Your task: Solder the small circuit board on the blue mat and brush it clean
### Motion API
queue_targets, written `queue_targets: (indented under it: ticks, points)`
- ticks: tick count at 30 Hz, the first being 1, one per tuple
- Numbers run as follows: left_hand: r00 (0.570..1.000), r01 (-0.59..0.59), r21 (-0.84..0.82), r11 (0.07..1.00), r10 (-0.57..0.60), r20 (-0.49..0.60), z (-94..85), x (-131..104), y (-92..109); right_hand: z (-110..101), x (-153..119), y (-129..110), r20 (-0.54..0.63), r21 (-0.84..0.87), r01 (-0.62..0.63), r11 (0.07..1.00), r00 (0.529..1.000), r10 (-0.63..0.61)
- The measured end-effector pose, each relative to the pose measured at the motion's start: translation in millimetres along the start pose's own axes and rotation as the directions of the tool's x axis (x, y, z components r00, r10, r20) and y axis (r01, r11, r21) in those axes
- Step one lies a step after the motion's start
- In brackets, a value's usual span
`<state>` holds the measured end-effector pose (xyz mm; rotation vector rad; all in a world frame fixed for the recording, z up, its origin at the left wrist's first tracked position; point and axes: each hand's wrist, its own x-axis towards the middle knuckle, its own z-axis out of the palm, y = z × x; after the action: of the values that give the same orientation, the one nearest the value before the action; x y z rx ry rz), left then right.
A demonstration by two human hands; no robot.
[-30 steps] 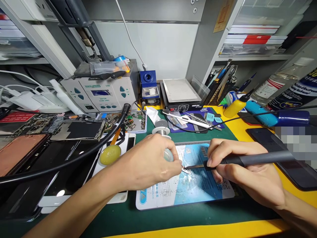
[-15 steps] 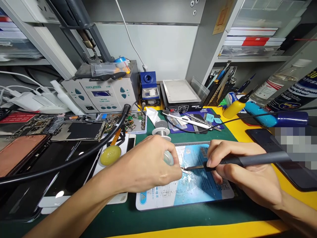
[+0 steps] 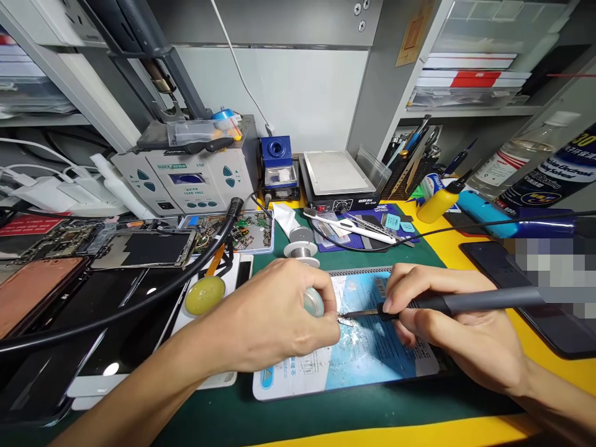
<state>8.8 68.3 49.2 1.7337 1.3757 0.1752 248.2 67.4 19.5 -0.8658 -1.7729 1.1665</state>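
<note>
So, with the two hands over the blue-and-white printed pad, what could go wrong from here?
The slim dark-grey soldering iron in the right hand has its metal tip very close to the left hand; if that tip is hot, a slip might burn it.
The small silvery part at the tip shows no clamp, so it could shift under pressure.
The blue-and-white printed pad lies beneath, and heat may mark its surface.

The right fingers (image 3: 410,287) grip a soldering iron (image 3: 488,299).
</note>
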Motion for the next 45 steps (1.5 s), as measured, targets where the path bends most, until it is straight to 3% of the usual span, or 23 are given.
queue_targets:
  ticks: [18, 25, 32, 45]
  points:
    - [0.999, 0.031, -0.008, 0.999, -0.031, -0.023, 0.7, 1, 0, -3, -1, 1, 0.015, 0.004, 0.019, 1.000, 1.000, -0.019]
    - [0.997, -0.014, 0.017, 1.000, 0.015, -0.069, 4.5, 0, -6, -3, 0, 1, 0.014, -0.001, 0.021, 1.000, 1.000, -0.021]
    - [0.997, -0.056, 0.023, 0.998, 0.057, -0.042, 5.2, -3, -14, -2, -1, 0, 0.002, 0.004, 0.013, 1.000, 1.000, -0.013]
    - [0.999, -0.045, 0.056, 0.997, 0.047, -0.023, 4.0, -2, -11, -2, -1, -3, 0.001, -0.007, 0.014, 1.000, 1.000, -0.014]
